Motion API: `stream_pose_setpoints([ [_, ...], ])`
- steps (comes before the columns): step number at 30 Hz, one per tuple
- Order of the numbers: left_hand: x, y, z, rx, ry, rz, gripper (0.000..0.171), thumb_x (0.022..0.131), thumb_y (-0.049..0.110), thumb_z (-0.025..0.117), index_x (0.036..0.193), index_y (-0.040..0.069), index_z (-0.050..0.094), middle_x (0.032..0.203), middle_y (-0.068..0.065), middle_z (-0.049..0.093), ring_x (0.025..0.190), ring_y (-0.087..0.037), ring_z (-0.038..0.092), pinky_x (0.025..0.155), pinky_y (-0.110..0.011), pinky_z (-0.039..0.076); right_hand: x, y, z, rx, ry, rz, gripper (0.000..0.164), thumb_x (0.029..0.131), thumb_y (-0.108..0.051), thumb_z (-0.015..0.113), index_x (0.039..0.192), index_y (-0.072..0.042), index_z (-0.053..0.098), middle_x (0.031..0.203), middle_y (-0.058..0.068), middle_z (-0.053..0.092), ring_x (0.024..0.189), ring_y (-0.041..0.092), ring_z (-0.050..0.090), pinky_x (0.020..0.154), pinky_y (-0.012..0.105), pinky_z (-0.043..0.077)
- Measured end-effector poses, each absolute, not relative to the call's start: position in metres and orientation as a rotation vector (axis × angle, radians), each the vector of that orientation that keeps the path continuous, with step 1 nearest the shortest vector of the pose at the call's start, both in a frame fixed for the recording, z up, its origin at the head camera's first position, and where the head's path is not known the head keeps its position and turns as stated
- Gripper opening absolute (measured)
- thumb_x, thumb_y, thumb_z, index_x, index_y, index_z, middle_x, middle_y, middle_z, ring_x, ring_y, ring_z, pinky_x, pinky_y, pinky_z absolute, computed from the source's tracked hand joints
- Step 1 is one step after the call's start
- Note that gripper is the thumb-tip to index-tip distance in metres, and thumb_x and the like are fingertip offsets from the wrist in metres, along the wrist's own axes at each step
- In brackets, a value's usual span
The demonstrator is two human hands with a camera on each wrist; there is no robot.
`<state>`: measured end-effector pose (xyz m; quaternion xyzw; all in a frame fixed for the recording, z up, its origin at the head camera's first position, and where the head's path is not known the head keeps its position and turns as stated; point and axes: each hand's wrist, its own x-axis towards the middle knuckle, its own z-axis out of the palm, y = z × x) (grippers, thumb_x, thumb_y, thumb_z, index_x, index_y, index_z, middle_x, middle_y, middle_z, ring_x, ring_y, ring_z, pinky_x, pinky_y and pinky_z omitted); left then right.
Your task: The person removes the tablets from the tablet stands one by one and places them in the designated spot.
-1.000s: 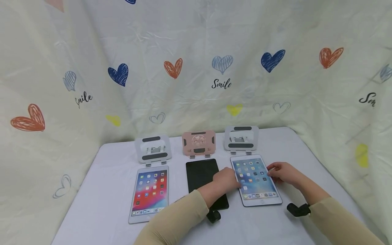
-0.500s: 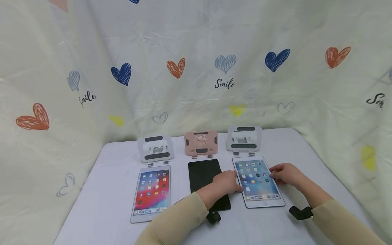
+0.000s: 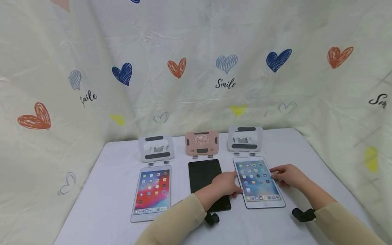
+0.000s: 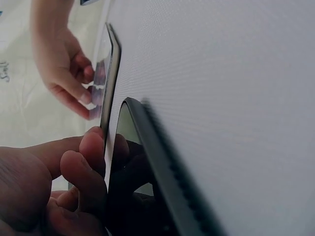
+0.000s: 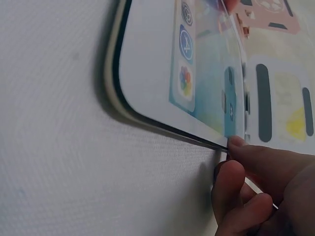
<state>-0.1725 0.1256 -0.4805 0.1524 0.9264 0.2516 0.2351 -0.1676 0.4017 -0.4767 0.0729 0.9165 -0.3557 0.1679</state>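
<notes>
A white-framed tablet (image 3: 259, 182) with a blue home screen lies at the right of the table. At its left long edge, my left hand (image 3: 226, 183) holds it with the fingertips (image 4: 93, 142), the forearm crossing over a black tablet (image 3: 202, 172). On the opposite edge, my right hand (image 3: 288, 175) grips it, one fingertip (image 5: 237, 142) on the rim and the other fingers curled below. A second white tablet (image 3: 151, 192), with a red and blue screen, lies at the left. My left sleeve overlaps its lower corner.
Behind the tablets stand a grey-white stand (image 3: 156, 148) at the left, a pink stand (image 3: 201, 143) in the middle and another grey-white stand (image 3: 245, 140) at the right. A curtain (image 3: 196, 98) printed with hearts hangs behind the white-covered table (image 3: 98, 204).
The head view has shifted slightly, so everything sits a little further right. My left fingers have shifted slightly along the tablet's left edge. The tablets and stands have kept their places.
</notes>
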Motion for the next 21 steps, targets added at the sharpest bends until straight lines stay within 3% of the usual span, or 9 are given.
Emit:
stream_pose_setpoints([
  [12,-0.174,0.1254,-0.4818,0.365,2.526,0.739,0.072,0.085,0.036,0.079,0.148,0.026,0.047,0.057,0.003,0.062,0.05,-0.013,0.058,0.068,-0.026,0.042,-0.1693,0.4035,-0.4786,0.196,2.594,-1.005,0.048,0.094,-0.022,0.068,0.133,0.004,0.058,0.071,0.008,0.06,0.06,0.022,0.055,0.057,0.033,0.045],
  [21,-0.1773,0.1269,-0.4808,0.305,2.487,0.842,0.065,0.089,0.039,0.073,0.147,0.021,0.049,0.061,0.002,0.064,0.051,-0.015,0.059,0.067,-0.027,0.043,-0.1682,0.402,-0.4721,0.173,2.6,-1.023,0.045,0.095,-0.02,0.066,0.131,0.006,0.058,0.082,0.009,0.059,0.064,0.022,0.056,0.059,0.034,0.047],
])
